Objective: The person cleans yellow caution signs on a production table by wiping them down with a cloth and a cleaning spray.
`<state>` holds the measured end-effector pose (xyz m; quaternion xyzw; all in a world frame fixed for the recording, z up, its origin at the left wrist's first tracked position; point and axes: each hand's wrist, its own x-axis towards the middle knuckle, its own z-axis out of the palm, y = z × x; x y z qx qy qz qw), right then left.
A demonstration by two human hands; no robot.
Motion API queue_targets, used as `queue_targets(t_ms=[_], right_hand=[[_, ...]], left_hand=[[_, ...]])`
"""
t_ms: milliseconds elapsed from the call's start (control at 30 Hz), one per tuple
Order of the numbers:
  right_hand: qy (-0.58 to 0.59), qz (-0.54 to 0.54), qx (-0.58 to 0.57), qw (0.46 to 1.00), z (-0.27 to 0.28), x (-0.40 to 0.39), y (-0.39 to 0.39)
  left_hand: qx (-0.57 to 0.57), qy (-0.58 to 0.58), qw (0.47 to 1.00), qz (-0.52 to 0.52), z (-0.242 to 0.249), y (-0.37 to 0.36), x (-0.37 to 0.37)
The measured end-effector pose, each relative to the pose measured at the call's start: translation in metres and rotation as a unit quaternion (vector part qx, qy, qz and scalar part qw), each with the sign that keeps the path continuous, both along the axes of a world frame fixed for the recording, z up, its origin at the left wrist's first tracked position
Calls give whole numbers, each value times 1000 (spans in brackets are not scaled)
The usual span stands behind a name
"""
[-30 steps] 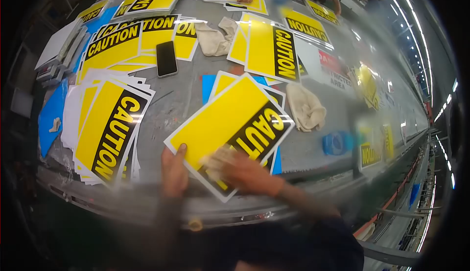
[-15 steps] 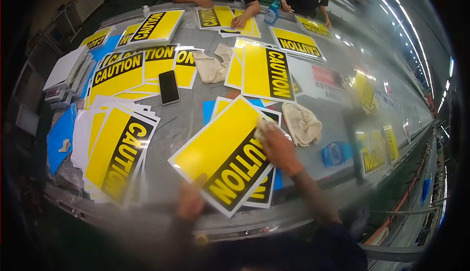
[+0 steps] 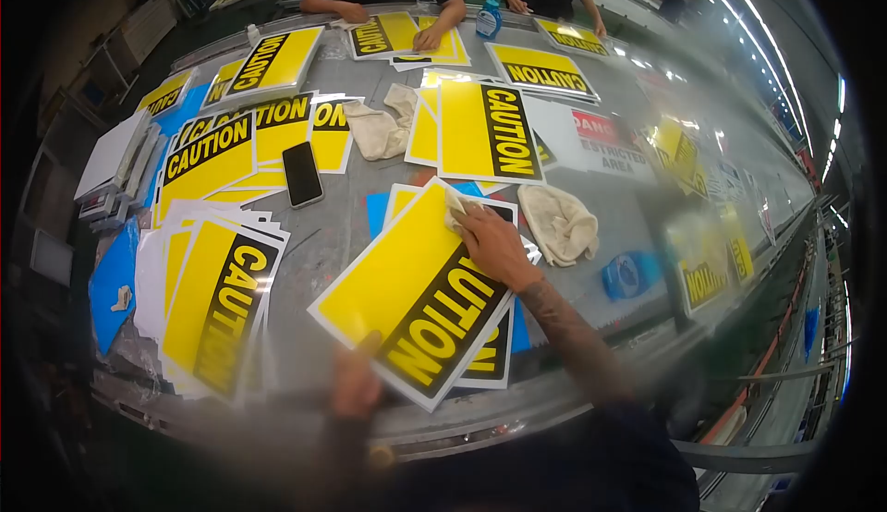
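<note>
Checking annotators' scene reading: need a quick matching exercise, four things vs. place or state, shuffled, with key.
Things:
1. right hand
2. left hand
3. phone
4. red-and-white sign

Place or state:
A. lies with its dark screen up
B. at the lower-left edge of the nearest yellow caution sign
C. has the word AREA printed on it
D. holds a pale cloth against the upper part of that caution sign

Pairs: 1-D, 2-B, 3-A, 4-C

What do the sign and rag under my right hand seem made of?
The sign looks like plastic or coated card, smooth, judging by its flat face and crisp edges. The rag seems fabric, perhaps cotton, matte, given its soft folds.
</note>
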<state>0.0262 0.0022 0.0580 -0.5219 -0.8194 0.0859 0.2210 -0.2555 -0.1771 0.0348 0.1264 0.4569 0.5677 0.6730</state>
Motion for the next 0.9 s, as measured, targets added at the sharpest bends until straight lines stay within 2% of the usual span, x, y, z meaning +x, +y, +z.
queue_targets(t_ms=[100, 233, 267, 300, 333, 367, 400, 433, 467, 500, 567, 600, 700, 767, 800, 867, 900], right_hand=[[-21, 2, 76, 997, -10, -16, -14], [11, -36, 16, 999, -2, -7, 1], [-33, -26, 35, 998, 2, -17, -7], [-46, 8, 97, 994, -17, -21, -18], [-68, 45, 78, 994, -17, -35, -35], [-27, 110, 37, 993, -15, -51, -62], [-78, 228, -29, 970, -3, -67, -87], [61, 242, -15, 968, 3, -84, -121], [43, 299, -8, 953, 18, -89, -143], [83, 254, -70, 961, 22, -91, -162], [86, 320, -71, 941, 20, -67, -146], [76, 296, -100, 947, 22, -53, -129], [-6, 115, -2, 993, 24, -12, -78], [-56, 49, 80, 994, 16, -10, -72], [-78, 114, 124, 983, 9, -21, -76], [-4, 182, 22, 983, 8, -63, -118], [-10, 274, 29, 961, -4, -80, -138]], left_hand=[[6, 13, 1000, -1, 6, 2, 1], [-19, 4, 1000, 0, 5, 1, 1], [-29, 3, 1000, 2, 6, 1, 1], [-27, -10, 1000, 12, 7, 3, 2], [-26, -22, 999, 22, 8, 5, 4], [-26, -49, 998, 30, 9, 6, 4], [-22, -63, 998, 18, 8, 8, 0], [-27, -77, 997, 11, -1, 7, -4], [-33, -91, 995, 4, -8, 5, -9], [-35, -96, 995, 3, -15, 2, -10], [-30, -94, 995, -4, -24, 1, -13], [-24, -88, 996, -10, -26, 2, -13], [36, -9, 999, -39, -63, -3, -18], [51, 36, 997, -54, -83, -1, -24], [48, 54, 996, -59, -85, 2, -24], [49, 39, 995, -79, -65, 7, -28], [38, 2, 995, -90, -56, 15, -26]])
